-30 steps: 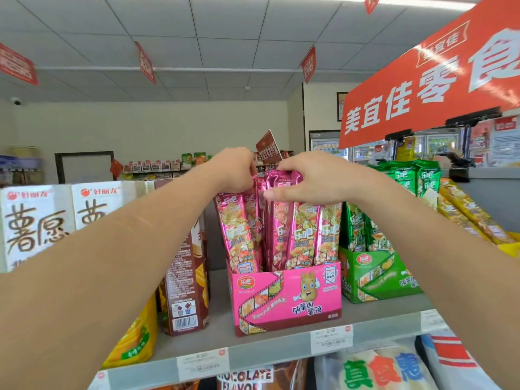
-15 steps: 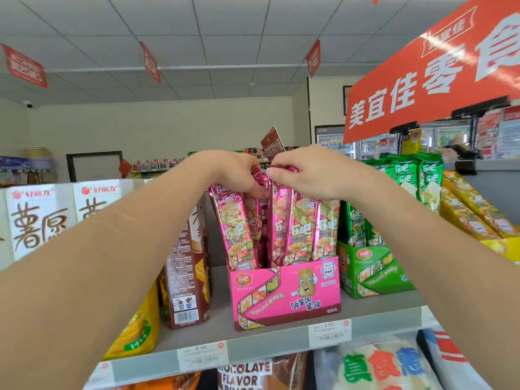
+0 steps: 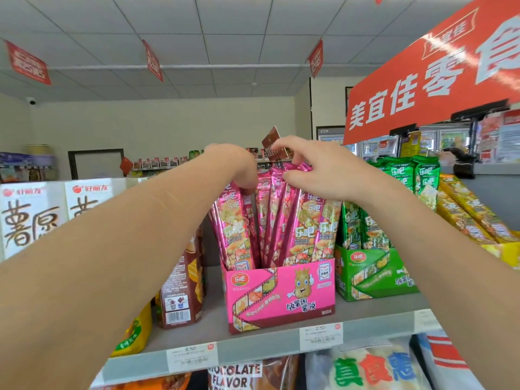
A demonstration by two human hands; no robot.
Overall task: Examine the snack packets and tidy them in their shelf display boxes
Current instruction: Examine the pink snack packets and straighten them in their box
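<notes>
Left hand (image 3: 236,167) is laid on the pink packets (image 3: 304,229), grip can't be told. Tops are pinched by the right hand (image 3: 318,170), likely fanned for checking, upright in the pink box (image 3: 281,294) mid-shelf.

Pink snack packets (image 3: 284,220): thin metallised plastic film, high gloss, creased, with bright streaks of reflected light.
Pink display box (image 3: 281,296): printed cardboard, smooth, low sheen.
Green packets (image 3: 422,175): glossy plastic film, crinkled at the top seals.
Green display box (image 3: 374,274): printed cardboard, satin finish.
Yellow packets (image 3: 472,215): shiny film, wrinkled.
Shelf (image 3: 213,325): grey, smooth, matt; looks like painted metal.
Price labels (image 3: 320,337): white paper, matt.
Brown carton (image 3: 180,291): coated card, slight gloss.
White cartons (image 3: 28,218): card, near matt.
Red sign (image 3: 433,80): smooth board with patches of glare.
</notes>
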